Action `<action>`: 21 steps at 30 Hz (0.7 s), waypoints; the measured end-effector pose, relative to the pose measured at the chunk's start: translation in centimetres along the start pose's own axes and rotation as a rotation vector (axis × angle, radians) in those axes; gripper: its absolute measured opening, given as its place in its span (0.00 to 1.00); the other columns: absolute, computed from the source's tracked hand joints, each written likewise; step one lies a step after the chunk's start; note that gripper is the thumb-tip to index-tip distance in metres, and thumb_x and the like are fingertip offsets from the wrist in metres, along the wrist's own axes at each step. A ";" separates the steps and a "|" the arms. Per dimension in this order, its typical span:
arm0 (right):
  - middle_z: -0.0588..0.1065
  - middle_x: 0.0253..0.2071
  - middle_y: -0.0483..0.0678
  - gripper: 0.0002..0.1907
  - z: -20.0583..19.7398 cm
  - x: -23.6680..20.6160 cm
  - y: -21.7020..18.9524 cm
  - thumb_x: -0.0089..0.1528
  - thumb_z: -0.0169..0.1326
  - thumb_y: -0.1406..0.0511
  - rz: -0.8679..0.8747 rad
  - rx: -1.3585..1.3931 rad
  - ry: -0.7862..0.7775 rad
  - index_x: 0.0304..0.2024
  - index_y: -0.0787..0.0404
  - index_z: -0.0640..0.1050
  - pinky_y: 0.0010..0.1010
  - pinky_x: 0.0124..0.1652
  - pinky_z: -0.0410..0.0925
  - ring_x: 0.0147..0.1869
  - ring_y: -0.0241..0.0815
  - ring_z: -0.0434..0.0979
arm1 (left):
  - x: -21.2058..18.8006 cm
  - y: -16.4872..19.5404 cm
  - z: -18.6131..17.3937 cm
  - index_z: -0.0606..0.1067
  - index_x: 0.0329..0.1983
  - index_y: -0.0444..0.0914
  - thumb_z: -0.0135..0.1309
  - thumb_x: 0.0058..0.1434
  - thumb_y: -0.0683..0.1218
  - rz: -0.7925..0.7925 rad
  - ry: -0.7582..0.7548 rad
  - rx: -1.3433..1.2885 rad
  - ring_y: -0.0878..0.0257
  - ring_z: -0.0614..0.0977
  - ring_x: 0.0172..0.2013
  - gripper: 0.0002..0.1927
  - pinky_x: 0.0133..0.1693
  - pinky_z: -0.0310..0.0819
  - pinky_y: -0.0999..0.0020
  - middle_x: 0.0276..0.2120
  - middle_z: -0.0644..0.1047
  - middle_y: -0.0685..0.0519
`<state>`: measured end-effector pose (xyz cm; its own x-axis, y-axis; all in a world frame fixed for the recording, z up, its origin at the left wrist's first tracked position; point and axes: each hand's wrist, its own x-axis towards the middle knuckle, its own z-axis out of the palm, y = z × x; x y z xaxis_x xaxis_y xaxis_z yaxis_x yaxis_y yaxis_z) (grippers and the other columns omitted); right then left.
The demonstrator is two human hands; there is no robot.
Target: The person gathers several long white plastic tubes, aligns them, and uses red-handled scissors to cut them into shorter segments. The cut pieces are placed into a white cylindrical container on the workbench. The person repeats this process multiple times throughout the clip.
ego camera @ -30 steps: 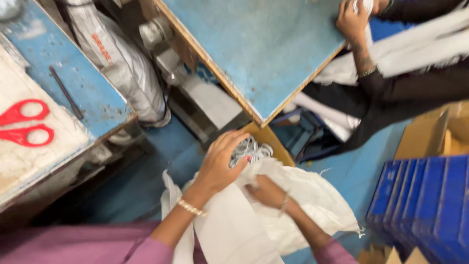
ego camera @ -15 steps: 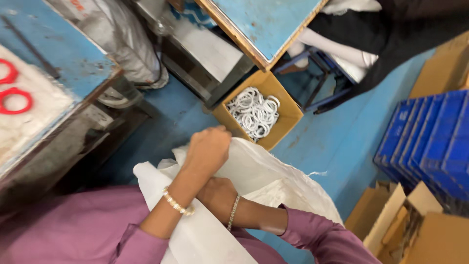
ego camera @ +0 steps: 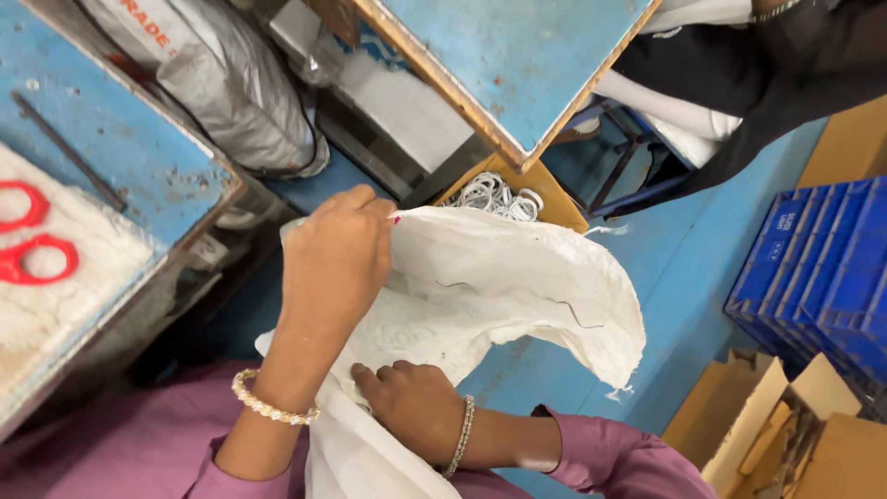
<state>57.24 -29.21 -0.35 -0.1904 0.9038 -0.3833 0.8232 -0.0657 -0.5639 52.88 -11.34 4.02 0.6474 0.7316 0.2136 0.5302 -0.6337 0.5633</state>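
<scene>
Below the blue table, a cardboard box (ego camera: 554, 189) holds white rings (ego camera: 494, 196), while both hands' fingers (ego camera: 374, 217) clamp a white sack (ego camera: 517, 286).

left hand (ego camera: 337, 263) raised, fingers pinched | right hand (ego camera: 411, 407) lower, fingers curled

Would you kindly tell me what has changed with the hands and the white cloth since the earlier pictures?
The left hand has lifted the edge of the white cloth higher and spread it open, so the cloth now covers part of the cardboard box of white rings. The right hand has shifted lower and now presses the cloth near the lap. Both hands still hold the cloth; the red scissors stay on the table.
</scene>
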 end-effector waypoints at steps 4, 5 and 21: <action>0.77 0.33 0.55 0.22 -1.8 0.8 1.0 0.63 0.52 0.62 0.069 0.026 -0.029 0.57 0.66 0.71 0.46 0.33 0.71 0.40 0.55 0.78 | 1.5 -0.1 1.9 0.80 0.34 0.37 0.56 0.58 0.40 0.068 0.027 -0.044 0.52 0.81 0.39 0.04 0.36 0.76 0.54 0.33 0.76 0.50; 0.77 0.33 0.55 0.22 -2.0 0.9 1.3 0.62 0.51 0.63 0.074 0.022 -0.038 0.58 0.66 0.71 0.45 0.33 0.72 0.40 0.55 0.78 | 1.6 0.0 2.4 0.80 0.35 0.37 0.56 0.57 0.40 0.083 0.043 -0.060 0.52 0.81 0.39 0.04 0.36 0.76 0.54 0.33 0.76 0.50; 0.80 0.51 0.57 0.19 -9.1 9.6 20.2 0.72 0.43 0.56 0.025 0.514 0.094 0.54 0.63 0.75 0.37 0.55 0.69 0.54 0.51 0.78 | -6.6 2.5 7.3 0.79 0.38 0.38 0.59 0.62 0.46 0.035 -0.903 -0.579 0.52 0.80 0.42 0.07 0.42 0.74 0.58 0.40 0.78 0.49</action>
<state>76.88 -18.02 -8.77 -0.1060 0.9318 -0.3472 0.4535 -0.2654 -0.8508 53.99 -19.58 -1.83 0.9481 0.1084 -0.2988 0.3172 -0.2614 0.9116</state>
